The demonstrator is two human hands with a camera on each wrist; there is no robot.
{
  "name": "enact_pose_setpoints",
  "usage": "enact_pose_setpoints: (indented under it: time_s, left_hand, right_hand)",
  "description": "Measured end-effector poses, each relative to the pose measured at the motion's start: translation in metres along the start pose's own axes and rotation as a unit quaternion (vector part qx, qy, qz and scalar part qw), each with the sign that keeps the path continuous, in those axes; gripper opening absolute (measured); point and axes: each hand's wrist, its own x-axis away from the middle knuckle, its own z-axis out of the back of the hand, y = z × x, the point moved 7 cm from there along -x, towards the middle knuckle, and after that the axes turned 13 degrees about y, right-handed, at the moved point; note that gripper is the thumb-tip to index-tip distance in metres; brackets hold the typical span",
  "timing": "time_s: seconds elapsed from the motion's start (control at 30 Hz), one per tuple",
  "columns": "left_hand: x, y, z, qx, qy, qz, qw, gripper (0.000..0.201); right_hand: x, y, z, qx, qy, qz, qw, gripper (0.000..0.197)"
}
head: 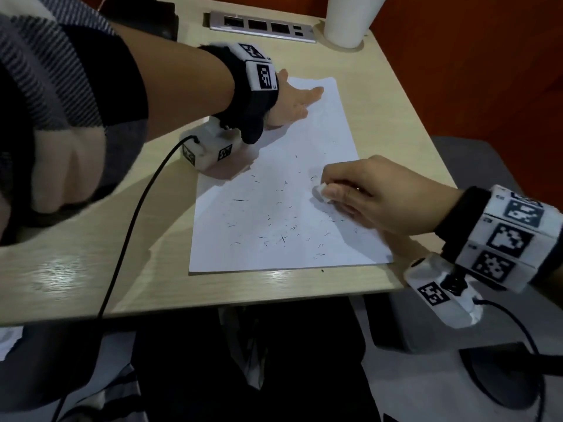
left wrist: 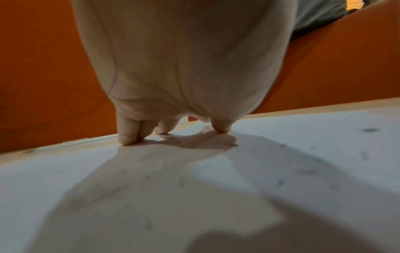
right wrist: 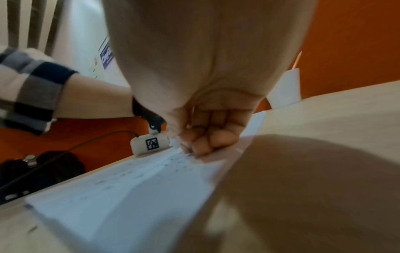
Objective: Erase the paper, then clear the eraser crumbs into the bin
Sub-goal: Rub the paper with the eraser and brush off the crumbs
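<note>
A white sheet of paper [head: 274, 184] lies on the pale wooden table [head: 91, 254], strewn with several dark eraser crumbs [head: 283, 236]. My left hand [head: 294, 100] lies flat on the sheet's far left corner, fingers straight, holding it down; in the left wrist view its fingertips [left wrist: 129, 137] press the paper [left wrist: 194, 188]. My right hand [head: 359, 193] pinches a small white eraser [head: 320, 191] against the paper near its right edge. In the right wrist view the curled fingers [right wrist: 207, 140] rest on the sheet [right wrist: 129, 188] and hide most of the eraser.
A white cylindrical container [head: 350, 19] stands at the table's far right corner. A metal socket panel [head: 262, 25] is set into the far edge. A black cable [head: 137, 214] crosses the table's left part. An orange wall [head: 487, 71] lies beyond the right edge.
</note>
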Motion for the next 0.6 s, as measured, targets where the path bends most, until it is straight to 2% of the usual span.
enact_pose_setpoints:
  time_s: [0.13,0.33,0.4,0.47,0.53,0.6]
  left_hand:
    - [0.011,-0.015,0.012,0.075,0.025,0.025,0.997,0.058]
    - [0.048,-0.017,0.022,0.163,0.035,-0.034,0.985,0.006]
    - [0.063,-0.015,0.021,0.208,0.027,-0.051,0.977,0.021]
    - [0.079,-0.019,0.018,0.218,0.006,-0.052,0.975,0.028]
    - [0.091,-0.027,0.014,0.205,-0.019,-0.055,0.977,0.045]
    - [0.1,-0.04,0.01,0.177,-0.037,-0.056,0.982,0.069]
  right_hand:
    - [0.004,0.006,-0.005,-0.032,-0.035,-0.033,0.998,0.03]
    - [0.006,0.013,0.0,-0.108,-0.078,-0.092,0.987,0.03]
    - [0.005,0.015,0.003,-0.143,-0.072,-0.119,0.98,0.031]
    - [0.004,0.015,0.009,-0.161,-0.047,-0.128,0.978,0.033]
    - [0.006,0.012,0.024,-0.144,0.023,-0.12,0.982,0.033]
    - [0.016,-0.001,0.033,-0.188,0.1,-0.131,0.968,0.031]
